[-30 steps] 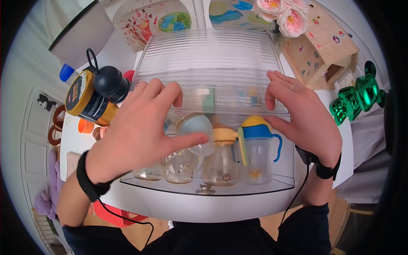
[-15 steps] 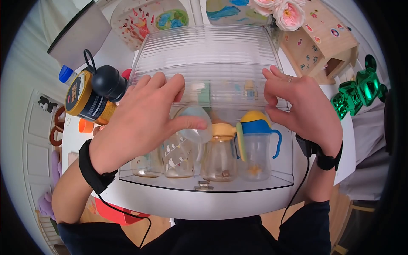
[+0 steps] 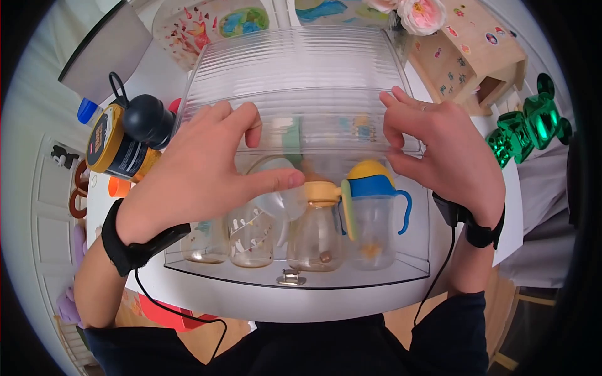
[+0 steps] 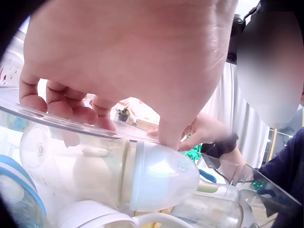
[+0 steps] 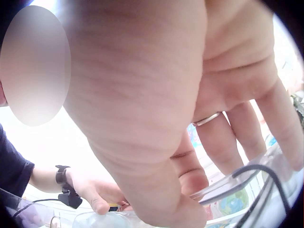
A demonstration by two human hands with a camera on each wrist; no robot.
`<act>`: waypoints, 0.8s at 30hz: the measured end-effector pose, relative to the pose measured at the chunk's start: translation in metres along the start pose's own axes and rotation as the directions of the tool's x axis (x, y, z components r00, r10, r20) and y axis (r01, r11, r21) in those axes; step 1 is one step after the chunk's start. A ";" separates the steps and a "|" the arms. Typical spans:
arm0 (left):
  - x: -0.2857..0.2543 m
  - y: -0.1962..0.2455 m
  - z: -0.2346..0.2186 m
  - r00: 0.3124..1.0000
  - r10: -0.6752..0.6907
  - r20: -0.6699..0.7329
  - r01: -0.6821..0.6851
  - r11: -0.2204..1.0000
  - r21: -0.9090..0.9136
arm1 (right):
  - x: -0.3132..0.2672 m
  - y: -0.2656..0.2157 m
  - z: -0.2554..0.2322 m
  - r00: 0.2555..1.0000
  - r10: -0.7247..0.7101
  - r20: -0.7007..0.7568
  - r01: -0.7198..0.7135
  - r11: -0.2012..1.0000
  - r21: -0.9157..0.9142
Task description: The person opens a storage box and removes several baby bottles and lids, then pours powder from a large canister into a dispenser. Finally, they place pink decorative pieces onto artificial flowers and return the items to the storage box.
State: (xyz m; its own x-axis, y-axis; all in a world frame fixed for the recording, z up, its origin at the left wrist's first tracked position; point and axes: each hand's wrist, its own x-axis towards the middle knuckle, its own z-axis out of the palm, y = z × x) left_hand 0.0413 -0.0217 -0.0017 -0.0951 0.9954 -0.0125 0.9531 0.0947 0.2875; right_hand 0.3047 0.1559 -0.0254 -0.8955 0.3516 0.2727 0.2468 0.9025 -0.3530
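Note:
A clear ribbed box with a dark front rim stands before me, its ribbed lid raised over the back part. Over the lid's front edge bend the fingers of my left hand; its thumb points right, at that edge in the left wrist view. At the right end, thumb and index of my right hand pinch the edge. Inside are a tilted baby bottle with a pale-blue collar, a printed bottle, an amber-tinted bottle with a yellow collar and a blue-and-yellow-topped sippy cup.
Left of the box stand a dark round bottle and a yellow tub. Pink roses, a wooden house and a shiny green figure are at the right. A metal latch sits on the box's front.
My right thumb and fingers have drawn closer together at the lid's edge. The left hand keeps its place on the lid. The head view has shifted slightly.

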 end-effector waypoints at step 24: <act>-0.011 -0.002 0.024 0.971 0.150 -0.187 -0.100 0.962 0.253 | 0.000 0.005 0.003 0.995 -0.061 -0.077 0.060 0.998 -0.015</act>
State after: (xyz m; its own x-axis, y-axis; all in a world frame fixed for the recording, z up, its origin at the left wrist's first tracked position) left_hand 0.0471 -0.0329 -0.0256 -0.0034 0.9778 0.2096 0.9994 -0.0041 0.0355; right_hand 0.3045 0.1598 -0.0298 -0.8779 0.3140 0.3614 0.1982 0.9255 -0.3226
